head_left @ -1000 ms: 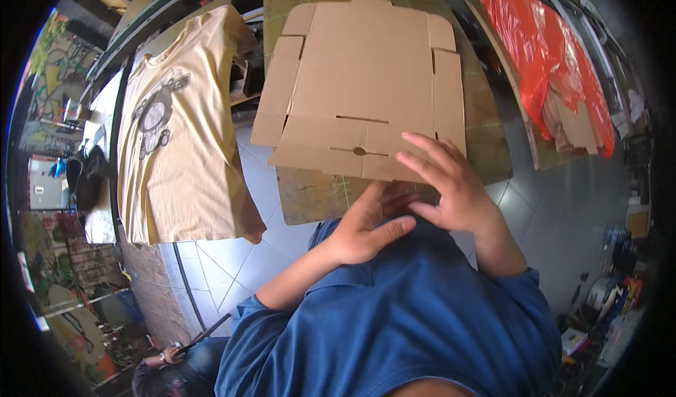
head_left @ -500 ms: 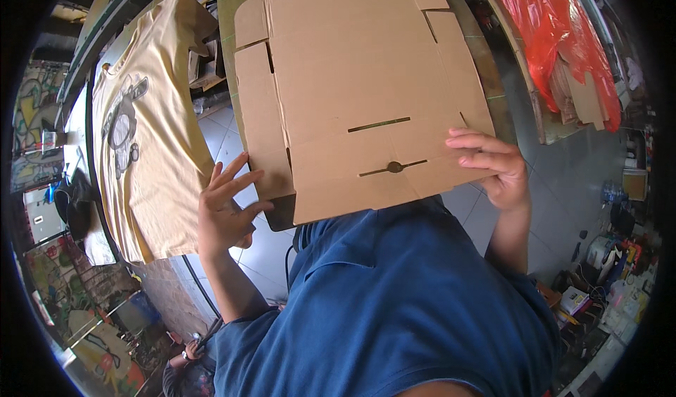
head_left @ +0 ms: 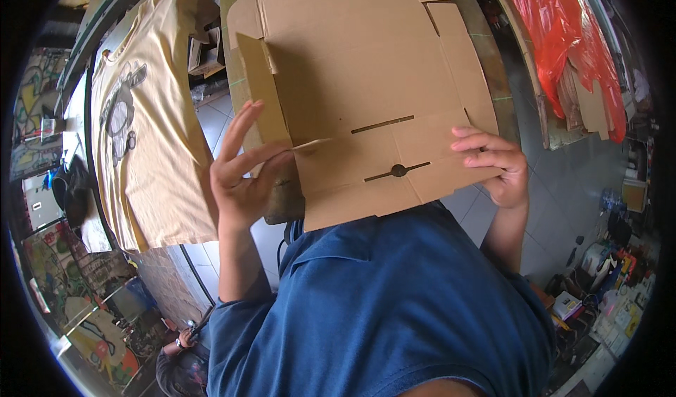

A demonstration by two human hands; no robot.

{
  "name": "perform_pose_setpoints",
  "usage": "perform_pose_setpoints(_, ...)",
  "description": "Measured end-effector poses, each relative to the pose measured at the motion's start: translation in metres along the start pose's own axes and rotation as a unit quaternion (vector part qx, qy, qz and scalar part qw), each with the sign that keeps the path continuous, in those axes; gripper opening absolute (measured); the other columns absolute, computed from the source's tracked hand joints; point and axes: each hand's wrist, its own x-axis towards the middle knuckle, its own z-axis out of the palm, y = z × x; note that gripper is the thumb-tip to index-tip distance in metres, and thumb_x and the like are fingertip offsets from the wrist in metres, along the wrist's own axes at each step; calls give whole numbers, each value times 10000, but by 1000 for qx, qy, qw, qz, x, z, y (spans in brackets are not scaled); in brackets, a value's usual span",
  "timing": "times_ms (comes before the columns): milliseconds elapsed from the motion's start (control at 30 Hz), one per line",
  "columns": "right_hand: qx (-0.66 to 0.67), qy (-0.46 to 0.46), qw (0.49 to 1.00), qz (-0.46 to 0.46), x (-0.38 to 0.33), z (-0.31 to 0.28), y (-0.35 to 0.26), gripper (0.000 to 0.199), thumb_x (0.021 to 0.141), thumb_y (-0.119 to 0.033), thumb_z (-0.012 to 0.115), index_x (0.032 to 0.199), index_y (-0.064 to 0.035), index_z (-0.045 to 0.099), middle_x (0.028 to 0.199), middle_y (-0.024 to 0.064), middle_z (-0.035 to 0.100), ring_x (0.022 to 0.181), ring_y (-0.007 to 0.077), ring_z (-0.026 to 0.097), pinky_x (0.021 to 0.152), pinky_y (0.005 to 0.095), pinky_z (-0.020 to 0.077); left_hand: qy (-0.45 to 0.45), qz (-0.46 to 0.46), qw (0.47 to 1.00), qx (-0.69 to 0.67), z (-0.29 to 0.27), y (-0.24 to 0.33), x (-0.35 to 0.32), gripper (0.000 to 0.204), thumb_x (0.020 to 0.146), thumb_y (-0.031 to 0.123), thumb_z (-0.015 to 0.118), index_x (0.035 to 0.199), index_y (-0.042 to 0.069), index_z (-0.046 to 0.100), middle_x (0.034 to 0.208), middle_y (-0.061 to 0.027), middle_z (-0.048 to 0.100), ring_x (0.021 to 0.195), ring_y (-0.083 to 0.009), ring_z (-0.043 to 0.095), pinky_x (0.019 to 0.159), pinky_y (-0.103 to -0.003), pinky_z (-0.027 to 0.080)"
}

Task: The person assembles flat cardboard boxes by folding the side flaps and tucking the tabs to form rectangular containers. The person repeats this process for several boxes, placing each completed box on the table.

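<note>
A flat, die-cut cardboard box (head_left: 359, 59) lies in front of me, creased and slotted, with its near edge close to my body. Its left side flap (head_left: 264, 90) stands folded up. My left hand (head_left: 243, 171) pinches the near end of that flap between thumb and index finger, the other fingers raised. On the right, my right hand (head_left: 496, 164) grips the near right corner, fingers on top and thumb hidden beneath. A long slot and a second slot with a round hole run across the near panel.
Under the cardboard is a greenish work table (head_left: 503, 104). A cream printed T-shirt (head_left: 151, 136) is spread out at the left. Red plastic (head_left: 542, 27) covers cardboard pieces on the right. A person's hand (head_left: 186, 337) shows at lower left; clutter (head_left: 598, 277) fills the lower right.
The left side flap has gone from flat to folded up. My left hand has moved right and closed on its near end. My right hand stays at the right corner.
</note>
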Motion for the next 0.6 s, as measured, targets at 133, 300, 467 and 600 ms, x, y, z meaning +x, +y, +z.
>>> perform_pose_setpoints(133, -2, 28, 1000, -6, 3, 4, -6, 209, 693, 124, 618, 867, 9, 625, 1017, 193, 659, 1058, 368, 605, 935, 434, 455, 12, 21, 999, 28, 17, 9, 6, 186, 640, 42, 804, 807, 47, 722, 1202, -170, 609, 1209, -354, 518, 989, -435, 409)
perform_pose_setpoints(300, -10, 57, 998, -10, 8, 5, -13, 144, 741, 1, 710, 851, 5, 618, 1005, 181, 665, 1008, 336, 630, 883, 402, 485, -17, 40, 999, 28, 12, 9, 5, 175, 637, 37, 800, 791, 53, 719, 1164, -156, 634, 1224, -366, 504, 983, -451, 397)
perform_pose_setpoints(467, -50, 97, 994, 16, 17, 2, -19, 141, 747, -1, 717, 831, 6, 604, 984, 162, 670, 948, 250, 648, 817, 329, 500, -70, 45, 997, 6, 7, 5, 5, 186, 670, 0, 748, 849, 30, 709, 1222, -175, 598, 1273, -392, 441, 1030, -488, 339)
perform_pose_setpoints(600, 11, 197, 979, 52, 28, 8, -15, 112, 790, 11, 689, 868, 16, 610, 944, 130, 672, 857, 193, 647, 780, 289, 500, -88, 45, 993, -70, 4, 10, 7, 185, 687, -13, 725, 869, -9, 694, 1253, -198, 570, 1302, -432, 383, 1061, -504, 296)
